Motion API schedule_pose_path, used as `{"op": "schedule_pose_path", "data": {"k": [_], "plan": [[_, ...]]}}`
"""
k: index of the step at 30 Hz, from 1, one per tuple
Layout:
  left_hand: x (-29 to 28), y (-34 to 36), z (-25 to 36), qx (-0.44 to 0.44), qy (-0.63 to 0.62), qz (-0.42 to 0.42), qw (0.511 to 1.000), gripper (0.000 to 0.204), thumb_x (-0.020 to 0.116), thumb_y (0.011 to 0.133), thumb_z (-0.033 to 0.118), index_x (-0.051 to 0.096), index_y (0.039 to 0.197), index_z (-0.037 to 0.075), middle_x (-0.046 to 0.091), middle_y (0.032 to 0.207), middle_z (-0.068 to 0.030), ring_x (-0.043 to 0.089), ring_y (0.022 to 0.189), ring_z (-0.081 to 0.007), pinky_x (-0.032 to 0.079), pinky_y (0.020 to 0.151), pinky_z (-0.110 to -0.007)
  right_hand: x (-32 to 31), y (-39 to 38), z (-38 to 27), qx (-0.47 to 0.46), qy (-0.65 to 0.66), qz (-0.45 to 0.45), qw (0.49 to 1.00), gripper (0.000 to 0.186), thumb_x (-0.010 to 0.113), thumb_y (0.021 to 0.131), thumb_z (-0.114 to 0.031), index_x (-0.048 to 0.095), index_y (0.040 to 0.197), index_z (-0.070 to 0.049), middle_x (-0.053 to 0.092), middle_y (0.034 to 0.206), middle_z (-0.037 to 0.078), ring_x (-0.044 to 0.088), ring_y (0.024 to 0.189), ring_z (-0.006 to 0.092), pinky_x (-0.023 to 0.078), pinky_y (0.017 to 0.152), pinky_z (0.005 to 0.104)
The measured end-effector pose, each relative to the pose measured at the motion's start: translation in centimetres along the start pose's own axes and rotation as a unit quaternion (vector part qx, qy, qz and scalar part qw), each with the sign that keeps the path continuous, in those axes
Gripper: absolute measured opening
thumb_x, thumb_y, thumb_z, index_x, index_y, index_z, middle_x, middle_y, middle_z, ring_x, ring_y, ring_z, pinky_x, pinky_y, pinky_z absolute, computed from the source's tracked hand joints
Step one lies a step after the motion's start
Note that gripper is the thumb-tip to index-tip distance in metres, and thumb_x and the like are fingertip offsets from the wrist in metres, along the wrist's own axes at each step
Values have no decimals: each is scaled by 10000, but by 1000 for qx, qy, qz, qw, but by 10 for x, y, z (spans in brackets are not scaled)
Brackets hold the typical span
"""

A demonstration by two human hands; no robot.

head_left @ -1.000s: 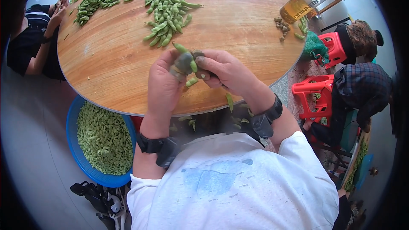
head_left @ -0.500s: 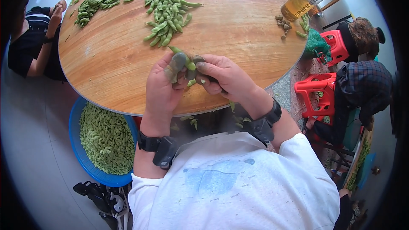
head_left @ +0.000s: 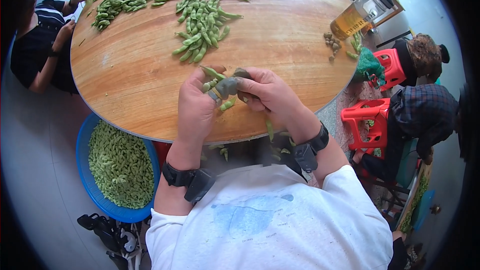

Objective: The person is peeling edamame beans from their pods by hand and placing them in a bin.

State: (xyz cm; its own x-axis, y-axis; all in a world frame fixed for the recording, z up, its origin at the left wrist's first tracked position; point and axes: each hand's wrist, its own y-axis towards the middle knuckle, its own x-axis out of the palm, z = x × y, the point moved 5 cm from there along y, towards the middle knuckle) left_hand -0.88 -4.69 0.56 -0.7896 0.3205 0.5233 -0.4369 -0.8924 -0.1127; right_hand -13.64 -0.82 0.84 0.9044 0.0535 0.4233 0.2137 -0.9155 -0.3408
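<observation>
My left hand (head_left: 197,104) is closed over the near edge of the table. A green soybean pod (head_left: 213,73) sticks up between its fingers, with pale green beans (head_left: 209,85) beside it. Grey finger covers wrap the thumb and some fingertips. My right hand (head_left: 268,89) is pinched shut against the left thumb; whatever it grips is hidden behind the fingers. Just below the fingers is a pod piece (head_left: 228,104), and another pod (head_left: 270,129) shows at the table edge under my right hand.
Soybean pods (head_left: 202,25) are heaped on the round wooden table (head_left: 280,35). A blue basin (head_left: 85,170) of shelled beans stands left on the floor. At right are a tea bottle (head_left: 350,18), red stools (head_left: 367,122) and people; another person (head_left: 42,45) sits at left.
My left thumb has moved across to meet my right fingertips. The pod, upright between both hands before, now tilts in my left hand. The person at left has moved their hands apart.
</observation>
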Motion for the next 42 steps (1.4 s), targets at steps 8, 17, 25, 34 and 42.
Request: {"op": "schedule_pose_path", "data": {"k": [8, 17, 25, 34, 42], "plan": [[-4, 2, 0, -62, -150, -94, 982, 330, 520, 820, -39, 531, 1148, -11, 599, 931, -43, 571, 762, -83, 478, 665, -190, -2, 0, 5, 63, 118, -42, 990, 152, 534, 907, -202, 568, 862, -61, 464, 629, -29, 343, 439, 15, 242, 379, 158], [2, 1, 0, 155, 264, 10, 952, 406, 497, 796, -47, 554, 1193, 16, 608, 893, -27, 545, 765, -57, 455, 635, -185, 1, 15, -30, -224, -395, 121, 882, 210, 610, 847, -170, 563, 786, 25, 449, 545, 62, 409, 512, 121, 359, 474, 299], [4, 0, -3, -81, -121, -85, 986, 489, 463, 755, -98, 533, 1223, 27, 586, 899, -19, 531, 776, -45, 409, 617, -149, 0, 4, -33, -299, -433, 87, 846, 173, 600, 844, -133, 521, 782, 8, 482, 571, 93, 423, 497, 130, 365, 468, 298], [7, -1, -1, 85, 230, -54, 968, 508, 466, 759, -98, 516, 1245, 43, 542, 781, -31, 495, 684, -80, 411, 611, -205, -13, 15, -9, -57, -50, 69, 995, 175, 590, 884, -222, 538, 794, -82, 429, 603, -62, 335, 485, 5, 235, 408, 174], [24, -13, 15, 313, 443, 2, 840, 463, 554, 726, -78, 586, 1162, 76, 607, 852, -148, 597, 734, -285, 485, 647, -315, -5, 19, -3, -74, 104, 83, 988, 73, 550, 874, -123, 524, 824, -76, 447, 597, -44, 369, 425, 33, 269, 373, 177]]}}
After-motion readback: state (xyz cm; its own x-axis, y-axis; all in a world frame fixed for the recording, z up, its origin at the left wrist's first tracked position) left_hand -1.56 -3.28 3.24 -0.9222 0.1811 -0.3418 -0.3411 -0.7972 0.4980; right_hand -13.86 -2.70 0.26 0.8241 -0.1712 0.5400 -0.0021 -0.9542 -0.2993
